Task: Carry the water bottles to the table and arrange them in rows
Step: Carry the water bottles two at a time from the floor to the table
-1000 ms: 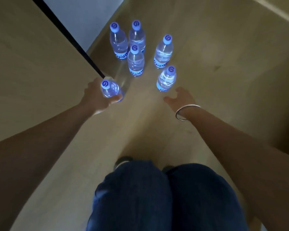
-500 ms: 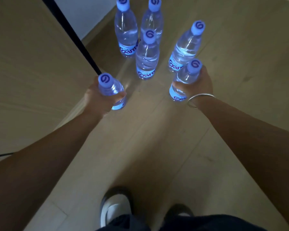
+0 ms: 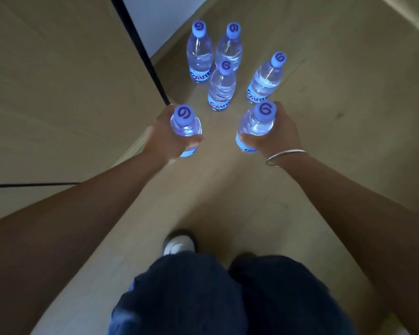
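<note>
Setting: a dim room with a pale wood-look floor (image 3: 264, 194); a light wooden panel (image 3: 58, 81) with a black edge strip (image 3: 140, 52) fills the left side, and a patch of pale wall (image 3: 165, 18) shows beyond it at the top.

Item 1, left: the left hand (image 3: 162, 139), arm stretched forward, fingers curled round the body of a water bottle (image 3: 185, 128) with a blue cap. The bottle is upright, just beside the lower end of the black strip.

Item 2, centre back: four water bottles standing upright on the floor, untouched (labels partly legible, blue with purple lettering). The far-left bottle (image 3: 200, 55) and the far-middle bottle (image 3: 230, 48) stand side by side nearest the wall; the front-middle bottle (image 3: 221, 88) stands just before them, overlapping the far-middle one in this view; the right-hand bottle (image 3: 266, 79) stands a little apart to the right.

Item 3, right: the right hand (image 3: 276, 134), fingers wrapped round a second held bottle (image 3: 255, 126), upright, cap toward the camera, its base just above or at the floor (contact cannot be told). A thin silver bangle (image 3: 284, 157) sits on that wrist.

Item 4, bottom: dark blue trousers (image 3: 203, 298) and, past the knees, a white-topped shoe (image 3: 179, 244) on the floor.
</note>
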Tool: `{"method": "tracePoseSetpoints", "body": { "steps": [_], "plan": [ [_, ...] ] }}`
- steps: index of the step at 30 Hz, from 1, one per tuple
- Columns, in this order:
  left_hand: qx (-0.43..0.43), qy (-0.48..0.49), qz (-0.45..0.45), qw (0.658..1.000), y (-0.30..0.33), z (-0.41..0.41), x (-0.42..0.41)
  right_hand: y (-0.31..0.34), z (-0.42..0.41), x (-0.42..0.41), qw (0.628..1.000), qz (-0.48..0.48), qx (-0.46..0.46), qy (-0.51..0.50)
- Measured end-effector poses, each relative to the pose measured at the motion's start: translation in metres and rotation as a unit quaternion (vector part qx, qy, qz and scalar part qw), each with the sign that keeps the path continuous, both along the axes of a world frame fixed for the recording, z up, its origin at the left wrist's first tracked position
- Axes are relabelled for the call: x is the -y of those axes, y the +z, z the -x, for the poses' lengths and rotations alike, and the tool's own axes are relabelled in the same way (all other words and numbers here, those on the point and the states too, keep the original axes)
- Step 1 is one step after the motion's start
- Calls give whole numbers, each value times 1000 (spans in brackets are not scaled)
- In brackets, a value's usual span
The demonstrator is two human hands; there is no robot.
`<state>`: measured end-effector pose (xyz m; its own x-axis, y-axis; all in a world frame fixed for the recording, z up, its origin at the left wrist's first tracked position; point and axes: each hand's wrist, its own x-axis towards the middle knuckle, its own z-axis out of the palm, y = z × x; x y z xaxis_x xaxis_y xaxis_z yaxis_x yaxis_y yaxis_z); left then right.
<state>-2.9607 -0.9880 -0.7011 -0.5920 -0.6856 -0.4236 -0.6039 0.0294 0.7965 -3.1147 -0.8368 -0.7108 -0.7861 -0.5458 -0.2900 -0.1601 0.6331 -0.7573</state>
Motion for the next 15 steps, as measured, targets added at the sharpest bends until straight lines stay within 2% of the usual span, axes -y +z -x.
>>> {"method": "tracePoseSetpoints", "body": {
  "steps": [5,15],
  "plan": [
    [8,23,-20,999,118,-16,-12,124,-25,-3,999,11,6,35],
    [-69,67,-17,995,378,-48,-44,387,-56,-5,992,24,-18,122]
  ]
}}
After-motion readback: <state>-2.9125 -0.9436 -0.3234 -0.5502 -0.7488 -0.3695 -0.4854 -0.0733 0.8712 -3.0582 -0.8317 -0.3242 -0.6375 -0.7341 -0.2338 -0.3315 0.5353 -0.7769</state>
